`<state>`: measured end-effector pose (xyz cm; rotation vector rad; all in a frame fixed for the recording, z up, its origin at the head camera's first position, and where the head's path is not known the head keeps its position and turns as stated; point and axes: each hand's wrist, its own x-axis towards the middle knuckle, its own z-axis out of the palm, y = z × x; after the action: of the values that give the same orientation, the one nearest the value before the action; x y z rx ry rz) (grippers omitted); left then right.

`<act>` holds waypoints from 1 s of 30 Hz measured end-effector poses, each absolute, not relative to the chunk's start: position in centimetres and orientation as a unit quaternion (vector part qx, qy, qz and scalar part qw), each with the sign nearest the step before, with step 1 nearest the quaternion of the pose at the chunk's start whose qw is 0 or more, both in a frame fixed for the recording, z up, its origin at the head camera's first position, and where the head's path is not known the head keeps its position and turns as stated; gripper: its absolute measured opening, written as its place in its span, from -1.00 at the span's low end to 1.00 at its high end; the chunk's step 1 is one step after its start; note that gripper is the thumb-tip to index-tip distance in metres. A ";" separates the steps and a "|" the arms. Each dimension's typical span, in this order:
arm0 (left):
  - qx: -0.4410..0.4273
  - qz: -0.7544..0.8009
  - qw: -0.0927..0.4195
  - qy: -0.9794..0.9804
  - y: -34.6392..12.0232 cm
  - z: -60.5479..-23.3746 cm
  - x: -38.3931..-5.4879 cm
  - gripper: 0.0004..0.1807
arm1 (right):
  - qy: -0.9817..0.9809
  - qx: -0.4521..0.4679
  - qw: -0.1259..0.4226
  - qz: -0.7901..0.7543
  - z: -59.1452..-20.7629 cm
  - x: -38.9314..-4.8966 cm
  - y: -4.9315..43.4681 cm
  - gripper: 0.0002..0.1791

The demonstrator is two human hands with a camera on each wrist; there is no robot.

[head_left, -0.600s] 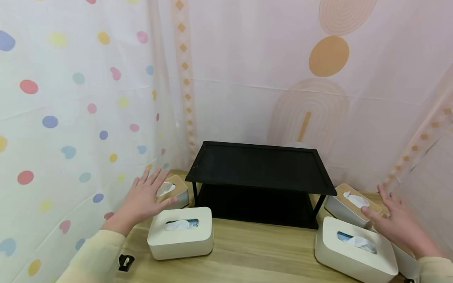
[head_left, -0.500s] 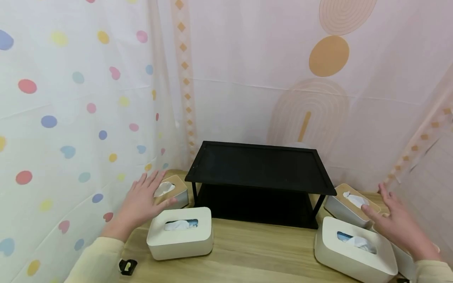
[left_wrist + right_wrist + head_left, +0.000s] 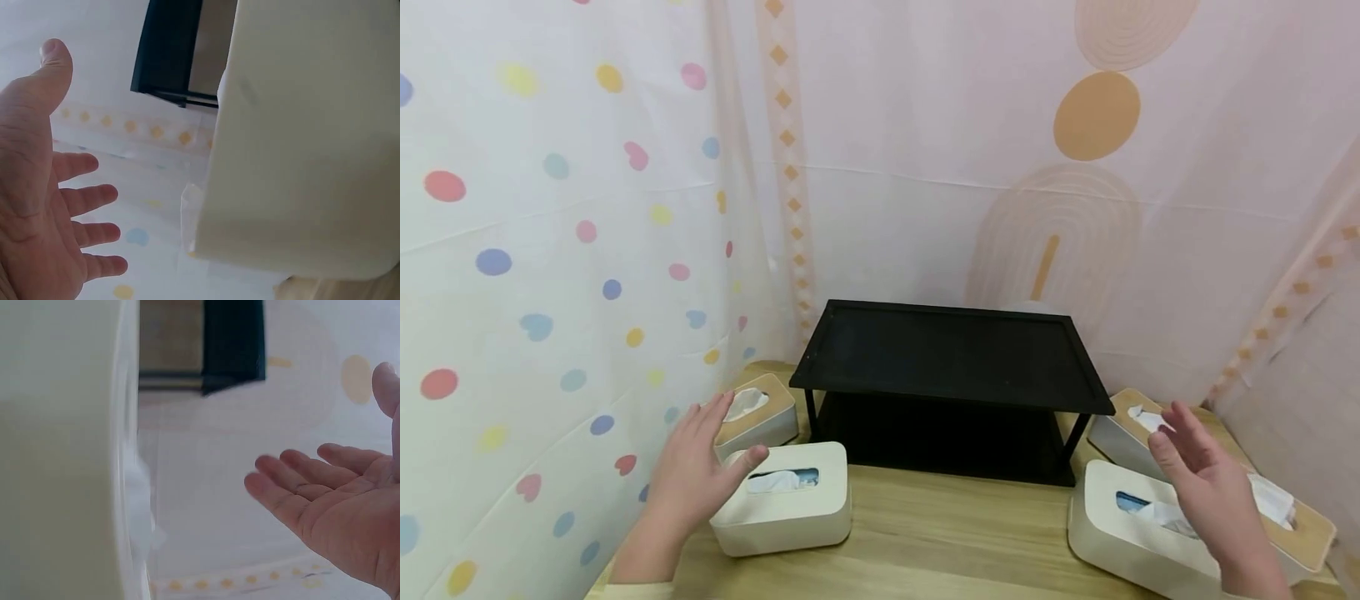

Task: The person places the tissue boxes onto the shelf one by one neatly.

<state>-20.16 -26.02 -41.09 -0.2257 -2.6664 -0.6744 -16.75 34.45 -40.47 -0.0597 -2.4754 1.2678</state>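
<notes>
Just beside the left hand (image 3: 691, 473) sits a white tissue box (image 3: 786, 517) on the left part of the worktop (image 3: 940, 525), its lid slot showing blue wrapping and a white tissue. The left hand's fingers are loosely extended and the thumb stands well away from them; they hold nothing, and the left wrist view shows a gap between hand and box. Similarly, on the right, another white box (image 3: 1116, 542) stands at an angle, partly hidden by the right hand (image 3: 1217, 504). That hand is relaxed too, its fingers extended, thumb apart, with nothing in its hold; a gap separates it from the box in the right wrist view.

Behind the left-hand white box is a wood-topped tissue box (image 3: 760, 429). Behind the right-hand one stands a second wood-topped box (image 3: 1116, 442), and a third wood-topped box (image 3: 1309, 533) lies to its right, partly covered by the right hand. Between the two groups, farther back, stands a black two-tier rack (image 3: 951, 350). Beyond it hangs a pale pink curtain (image 3: 910, 225) with orange shapes; at left, a white curtain (image 3: 572, 250) carries coloured dots and hearts.
</notes>
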 end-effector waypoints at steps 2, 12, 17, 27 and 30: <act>-0.080 -0.252 0.201 -0.943 -25.8 -41.4 -19.6 0.07 | -0.858 -0.015 0.191 0.476 -40.5 -16.6 33.2 -0.23; -0.063 -0.292 0.243 -0.923 -25.1 -43.7 -17.2 -0.02 | -0.767 0.031 0.171 0.618 -40.6 -15.7 28.0 -0.47; -0.026 -0.310 0.216 -0.926 -24.7 -44.7 -16.3 -0.08 | -0.809 0.027 0.105 0.577 -40.5 -15.7 25.0 -0.46; 0.093 -0.395 0.134 -0.904 -24.7 -46.6 -15.8 -0.02 | -0.802 0.079 -0.016 0.591 -42.6 -16.8 19.7 -0.48; 0.154 -0.431 0.062 -0.887 -25.2 -47.4 -15.8 0.10 | -0.793 0.108 -0.069 0.595 -43.6 -17.3 18.3 -0.43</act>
<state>-15.83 -25.16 -47.35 0.4650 -2.6826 -1.3026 -17.26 18.30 -43.60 0.3540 -2.6084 1.9580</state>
